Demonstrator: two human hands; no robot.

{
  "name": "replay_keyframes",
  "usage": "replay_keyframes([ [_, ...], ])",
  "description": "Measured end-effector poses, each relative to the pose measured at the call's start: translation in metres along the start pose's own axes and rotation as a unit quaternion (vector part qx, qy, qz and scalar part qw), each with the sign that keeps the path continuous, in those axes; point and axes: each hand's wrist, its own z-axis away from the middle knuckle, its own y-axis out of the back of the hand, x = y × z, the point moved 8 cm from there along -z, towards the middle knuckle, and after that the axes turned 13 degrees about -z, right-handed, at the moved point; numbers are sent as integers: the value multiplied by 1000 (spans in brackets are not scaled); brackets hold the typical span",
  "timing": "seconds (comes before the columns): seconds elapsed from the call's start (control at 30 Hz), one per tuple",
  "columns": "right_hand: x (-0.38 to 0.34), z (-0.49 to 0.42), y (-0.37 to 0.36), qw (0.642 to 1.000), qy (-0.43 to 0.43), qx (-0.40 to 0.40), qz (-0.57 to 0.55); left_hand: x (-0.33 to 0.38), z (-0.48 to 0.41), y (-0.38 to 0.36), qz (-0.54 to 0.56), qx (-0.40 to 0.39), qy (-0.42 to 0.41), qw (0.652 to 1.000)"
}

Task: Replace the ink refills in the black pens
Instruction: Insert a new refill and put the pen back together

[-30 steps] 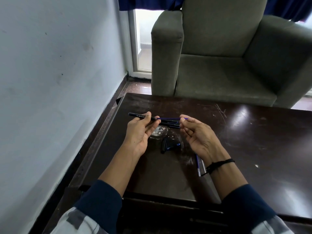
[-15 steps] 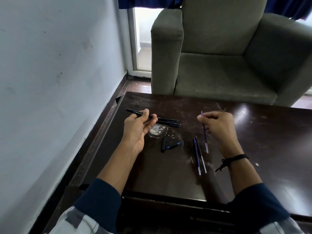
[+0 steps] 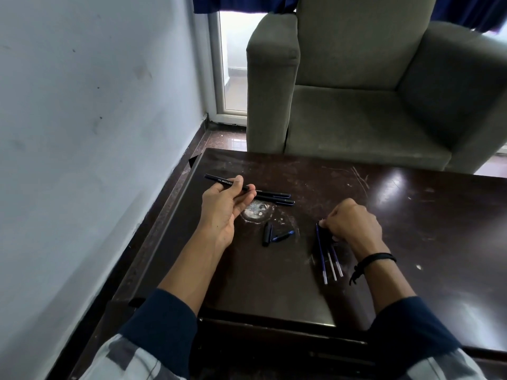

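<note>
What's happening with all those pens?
A person is changing the ink in black pens. The left hand holds one pen above the table. The right hand pinches the top of three refills lying on the table. Two more pens and some small pen parts lie between the hands.

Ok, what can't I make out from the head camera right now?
Head view only:
- The right hand covers the far ends of the three refills; whether its grip is on one cannot be told.
- The left hand hides the near end of the black pen barrel, so its contents are unseen.
- The two small dark parts on the table are too small to identify.
</note>
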Motion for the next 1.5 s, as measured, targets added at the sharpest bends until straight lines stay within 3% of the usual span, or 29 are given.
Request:
replay_keyframes([
  [0.6,-9,9,7,998,41,21,47,5,-5,8,0,7,-14,1000],
  [0.73,-21,16,7,994,91,46,29,10,-10,15,2,14,-22,1000],
  [0.83,-42,24,-4,986,163,21,1,16,-15,24,5,22,-27,999],
  [0.97,-77,51,-32,960,279,-34,-15,24,-19,37,21,44,-34,998],
  [1.13,-121,94,-84,897,426,-116,16,25,-21,38,7,48,-42,998],
  [1.33,-134,130,-142,838,510,-189,49,26,-23,42,-14,63,-59,996],
  [1.5,-138,139,-141,817,555,-145,59,28,-22,41,-26,60,-58,996],
])
